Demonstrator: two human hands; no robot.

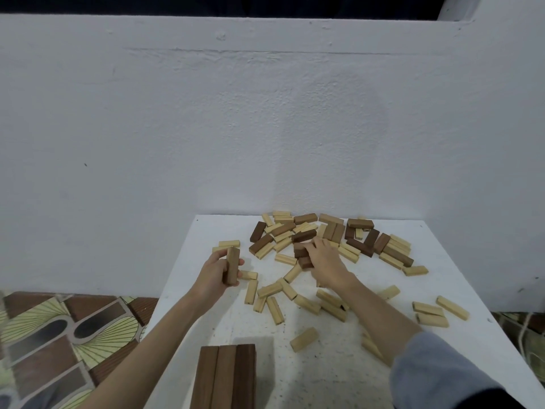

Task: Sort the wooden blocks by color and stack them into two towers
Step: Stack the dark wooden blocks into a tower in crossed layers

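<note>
The left hand (213,276) grips one upright brown block (232,265) near the table's (460,293) left edge. The right hand (326,262) clutches several dark blocks (301,252) beside the mixed pile (333,237) at the far edge. A dark tower (225,376) stands at the near edge.

The surface (339,364) is white with fine dark specks. Scattered across it lie pale yellow-tan blocks (303,339) mixed with dark brown blocks (305,219), some reddish, some nearly chocolate. The tower (227,376) at the near edge is dark brown throughout. The wall (236,113) is plain white. The floor (59,335) shows brick-red tiles and pale green fan shapes with dark lines. A sleeve (436,376) is grey-blue.
</note>
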